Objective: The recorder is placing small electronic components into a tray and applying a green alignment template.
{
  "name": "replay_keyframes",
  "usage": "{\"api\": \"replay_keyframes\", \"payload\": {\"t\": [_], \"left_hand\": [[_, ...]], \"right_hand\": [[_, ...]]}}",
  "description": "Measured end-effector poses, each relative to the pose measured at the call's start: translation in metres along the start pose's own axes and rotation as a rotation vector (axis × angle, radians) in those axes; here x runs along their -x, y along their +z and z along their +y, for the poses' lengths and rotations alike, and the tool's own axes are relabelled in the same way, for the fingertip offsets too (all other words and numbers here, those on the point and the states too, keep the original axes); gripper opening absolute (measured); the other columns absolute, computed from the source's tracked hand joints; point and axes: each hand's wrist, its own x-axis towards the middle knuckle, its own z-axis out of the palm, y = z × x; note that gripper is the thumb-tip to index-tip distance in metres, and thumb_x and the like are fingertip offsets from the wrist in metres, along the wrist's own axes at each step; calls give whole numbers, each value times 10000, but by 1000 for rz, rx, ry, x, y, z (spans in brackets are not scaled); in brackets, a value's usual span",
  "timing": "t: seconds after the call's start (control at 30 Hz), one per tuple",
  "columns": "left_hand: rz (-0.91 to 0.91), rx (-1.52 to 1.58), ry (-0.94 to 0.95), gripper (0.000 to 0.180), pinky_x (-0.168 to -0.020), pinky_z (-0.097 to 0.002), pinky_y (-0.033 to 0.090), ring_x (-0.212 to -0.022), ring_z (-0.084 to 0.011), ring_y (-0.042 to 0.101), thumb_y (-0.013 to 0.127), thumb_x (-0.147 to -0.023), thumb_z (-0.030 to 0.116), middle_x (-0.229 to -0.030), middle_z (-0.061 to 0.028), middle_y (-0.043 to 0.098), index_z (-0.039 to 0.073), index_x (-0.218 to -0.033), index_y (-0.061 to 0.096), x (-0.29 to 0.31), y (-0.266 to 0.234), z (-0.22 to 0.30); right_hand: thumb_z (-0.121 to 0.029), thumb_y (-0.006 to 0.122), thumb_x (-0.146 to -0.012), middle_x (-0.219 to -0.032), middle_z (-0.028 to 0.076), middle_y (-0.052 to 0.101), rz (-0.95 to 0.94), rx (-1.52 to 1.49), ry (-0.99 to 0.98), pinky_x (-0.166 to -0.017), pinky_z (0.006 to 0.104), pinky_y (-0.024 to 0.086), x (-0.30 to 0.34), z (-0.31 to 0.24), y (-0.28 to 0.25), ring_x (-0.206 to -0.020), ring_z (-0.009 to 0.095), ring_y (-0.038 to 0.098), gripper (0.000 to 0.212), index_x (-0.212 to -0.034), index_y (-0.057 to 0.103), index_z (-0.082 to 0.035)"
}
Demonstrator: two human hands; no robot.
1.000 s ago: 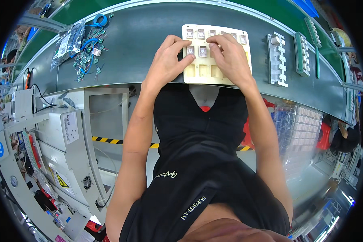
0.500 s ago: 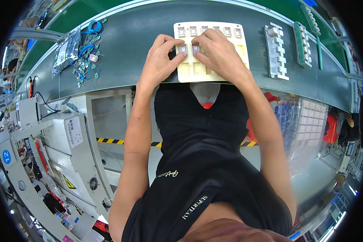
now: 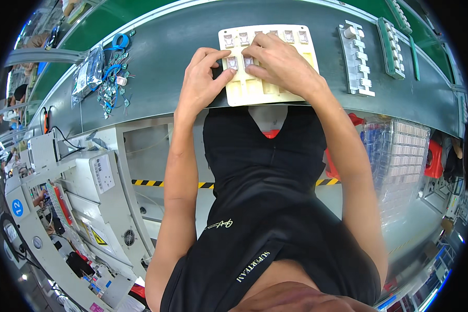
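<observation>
A cream tray [image 3: 234, 100] with rows of square pockets lies at the bench's near edge. Small whitish, partly clear plastic parts sit in its far row and in the first pockets of the second row. My left hand [image 3: 198, 80] has thumb and index fingertip at opposite edges of the leftmost second-row plastic part [image 3: 232, 63]. Over the tray, my right hand [image 3: 283, 65] pinches the neighbouring plastic part [image 3: 248, 61] in the same way. Both parts are in their pockets. My right hand hides several pockets in the middle.
To the left lie small wired circuit boards [image 3: 107, 96], a blue tape roll [image 3: 120, 40] and a clear plastic bag [image 3: 88, 73]. A pale slotted fixture [image 3: 359, 67] and a green rack of white parts [image 3: 391, 49] stand right. Stacked clear trays [image 3: 400, 161] are below the bench.
The whole view has shifted slightly. Both hands keep nearly the same place on the tray, with fingertips at the same two parts.
</observation>
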Motion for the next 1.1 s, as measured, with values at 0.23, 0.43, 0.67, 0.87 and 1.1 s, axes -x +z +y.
{"api": "replay_keyframes", "payload": {"t": [0.23, 0.43, 0.67, 0.87, 1.1], "left_hand": [[135, 91, 74, 306, -595, -264, 437, -729, -133, 542, 747, -808, 92, -992, -66, 639, 27, -1105, 718, -9, 2, -1], [85, 104, 218, 209, -658, -307, 493, -747, -203, 627, 690, -859, 85, -925, -97, 663, 22, -1057, 719, -40, 18, 52], [-94, 45, 405, 306, -833, -401, 537, -905, -314, 687, 655, -874, 258, -982, -148, 721, 47, -1085, 722, -138, 124, 123], [-143, -123, 317, 319, -832, -450, 550, -887, -383, 697, 655, -848, 303, -884, -191, 730, 53, -1026, 740, -180, 196, 133], [-116, -124, 269, 267, -826, -507, 555, -878, -428, 691, 672, -771, 230, -882, -247, 708, -2, -890, 729, -186, 206, 132]], "right_hand": [[-215, 740, -855, -1076, 125, 638, 192, -60, 16, -923, 414, 490, 22, 14, -21, -1064, 313, 599, 355, -1166, 683, -54], [-314, 689, -877, -980, 133, 733, 561, 17, 473, -803, 381, 545, 70, 111, -86, -875, 303, 698, 334, -1089, 725, -59], [-496, 679, -874, -933, 158, 742, 420, -107, 809, -785, 356, 539, 103, 199, -86, -858, 272, 709, 518, -1064, 725, -17], [-340, 720, -880, -784, 56, 701, 629, -342, 822, -634, 293, 475, 105, 212, -89, -702, 112, 597, 346, -951, 742, -3], [-310, 698, -920, -805, 11, 656, 428, -500, 767, -564, 256, 440, 104, 198, -94, -644, 80, 539, 348, -1106, 706, -16]]}}
